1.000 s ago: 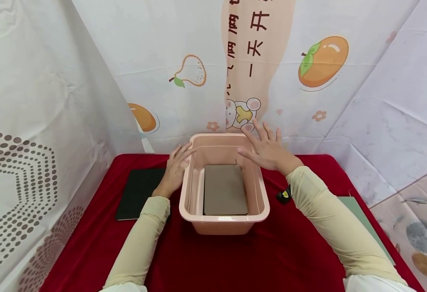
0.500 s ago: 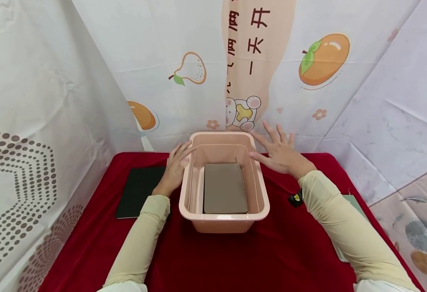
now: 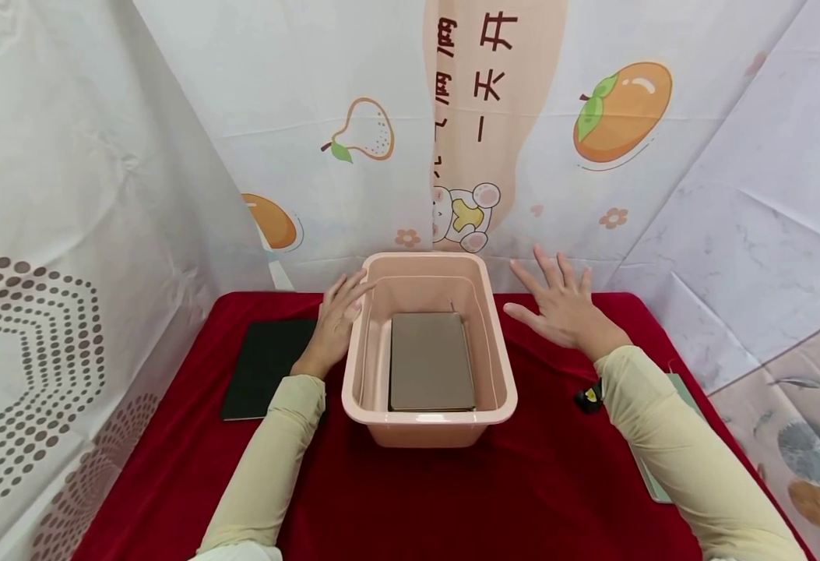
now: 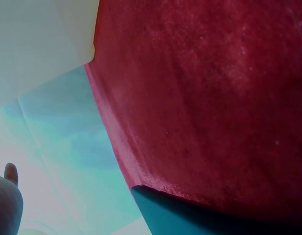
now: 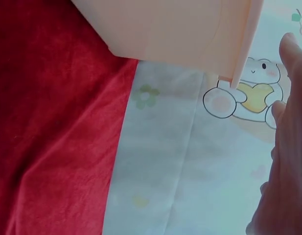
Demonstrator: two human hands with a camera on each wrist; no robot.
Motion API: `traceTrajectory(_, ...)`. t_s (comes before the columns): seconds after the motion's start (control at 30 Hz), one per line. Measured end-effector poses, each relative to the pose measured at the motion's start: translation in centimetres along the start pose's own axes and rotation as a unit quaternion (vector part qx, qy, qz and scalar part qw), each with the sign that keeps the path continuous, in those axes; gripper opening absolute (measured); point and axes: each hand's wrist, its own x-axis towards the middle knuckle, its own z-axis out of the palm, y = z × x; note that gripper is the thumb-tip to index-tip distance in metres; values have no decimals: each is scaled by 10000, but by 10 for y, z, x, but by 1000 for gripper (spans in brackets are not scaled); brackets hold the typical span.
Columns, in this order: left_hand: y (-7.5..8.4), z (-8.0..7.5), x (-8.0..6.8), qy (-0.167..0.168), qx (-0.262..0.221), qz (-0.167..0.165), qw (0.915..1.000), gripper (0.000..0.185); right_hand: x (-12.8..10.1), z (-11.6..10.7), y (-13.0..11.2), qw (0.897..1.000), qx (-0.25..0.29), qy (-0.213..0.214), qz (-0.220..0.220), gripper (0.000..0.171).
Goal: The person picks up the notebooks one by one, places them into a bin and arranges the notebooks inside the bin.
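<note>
Pink plastic meets our left hand: its fingers lie straight and relaxed against the outer left wall of the tub, gripping nothing. Our right hand hovers just right of the tub, fingers spread wide and empty, apart from the rim as far as we can tell from the head view.

Inside the tub a grey-brown book lies flat on the bottom, so we judge one item stowed. On the red tabletop two flat things remain outside: a dark green book just left of our left forearm, and a pale green one partly hidden under our right sleeve. A small black and yellow object sits by that sleeve.
</note>
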Motion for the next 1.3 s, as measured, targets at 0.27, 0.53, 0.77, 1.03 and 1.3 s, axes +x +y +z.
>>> traceTrajectory(0.27, 2, 0, 0, 39, -42, 27, 10000, 50, -15, 7, 17, 9999, -62, 61, 61, 79)
traceTrajectory(0.53, 0, 0, 0, 147, -70, 110, 9998, 50, -32, 17, 33, 9997, -161, -48, 193, 78)
traceTrajectory(0.77, 0, 0, -1, 115, -112, 89, 9998, 49, -42, 20, 44, 9994, -195, -68, 285, 78)
traceTrajectory(1.03, -2, 0, 1, 98, -96, 38, 9999, 49, -54, 26, 59, 9990, -112, -113, 415, 76)
traceTrajectory(1.3, -2, 1, 0, 148, -89, 116, 9998, 51, -71, 33, 77, 9985, -78, -176, 517, 78)
